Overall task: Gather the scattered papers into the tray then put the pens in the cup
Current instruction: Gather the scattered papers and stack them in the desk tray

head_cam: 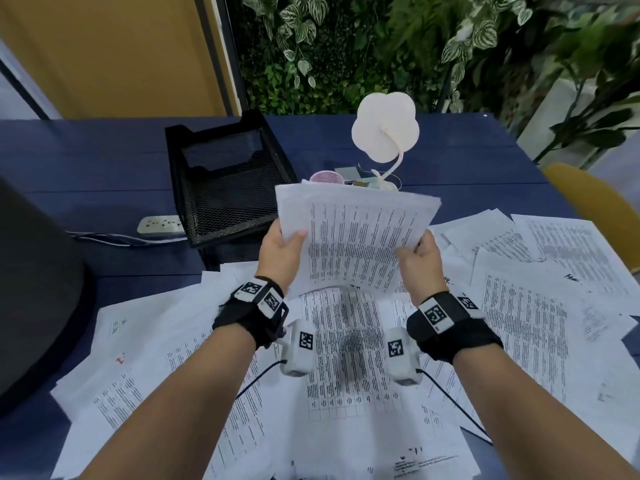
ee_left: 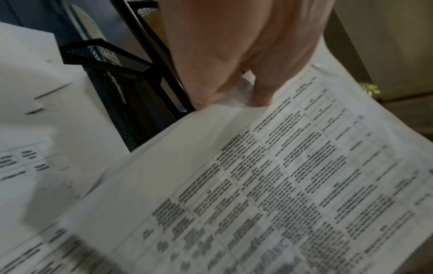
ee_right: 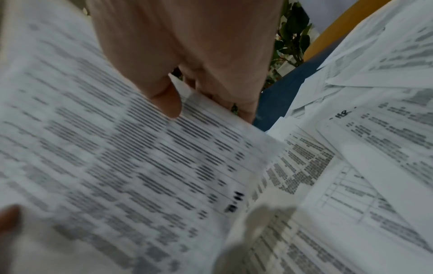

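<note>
Head view shows both hands holding a stack of papers lifted above the blue table, tilted with its far edge raised. The left hand pinches the stack's left edge, thumb on top and fingers beneath; the right hand pinches the right edge the same way, and the right wrist view confirms the thumb pressing on the printed face. The black mesh tray sits to the far left of the stack, apart from it and apparently still holding nothing. Many loose sheets lie overlapped across the near and right side of the table. A pink cup peeks out just beyond the stack's far edge, beside a white flower-shaped lamp; no pens are visible.

The stack looks light but floppy and slick, so sheets could fan out or slide. Gripping both side edges, as now, should keep it square while it goes into the tray.
</note>
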Action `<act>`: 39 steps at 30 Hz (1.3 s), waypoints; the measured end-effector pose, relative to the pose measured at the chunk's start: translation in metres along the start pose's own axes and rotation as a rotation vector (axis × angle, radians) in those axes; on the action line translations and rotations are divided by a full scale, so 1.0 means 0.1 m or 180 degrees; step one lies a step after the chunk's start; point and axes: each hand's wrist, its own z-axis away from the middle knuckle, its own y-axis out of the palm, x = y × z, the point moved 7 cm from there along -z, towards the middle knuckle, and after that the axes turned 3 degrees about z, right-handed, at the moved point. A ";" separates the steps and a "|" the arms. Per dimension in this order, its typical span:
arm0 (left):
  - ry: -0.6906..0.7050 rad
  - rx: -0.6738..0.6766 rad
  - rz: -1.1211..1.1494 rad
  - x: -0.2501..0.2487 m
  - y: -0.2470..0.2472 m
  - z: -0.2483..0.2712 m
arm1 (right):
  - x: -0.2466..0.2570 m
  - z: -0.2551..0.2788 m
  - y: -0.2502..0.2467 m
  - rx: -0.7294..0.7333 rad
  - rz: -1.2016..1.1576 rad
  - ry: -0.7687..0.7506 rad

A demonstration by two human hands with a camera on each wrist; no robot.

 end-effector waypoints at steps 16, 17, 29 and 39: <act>-0.0185 -0.0617 -0.0591 -0.11 -1.06 -0.27 | 0.33 -0.25 1.04 0.1130 0.0052 0.0152; -0.0103 -0.0609 -0.0814 -0.15 -1.11 -0.27 | 0.38 -0.30 1.15 0.1189 0.0124 0.0116; 0.0446 -0.0420 -0.3288 -0.55 -1.44 -0.93 | 0.70 -0.83 1.86 0.0647 0.1414 -0.0463; -0.0021 -0.0215 -0.5155 -0.26 -1.52 -1.28 | 0.70 -1.12 2.21 0.0764 0.2313 -0.0861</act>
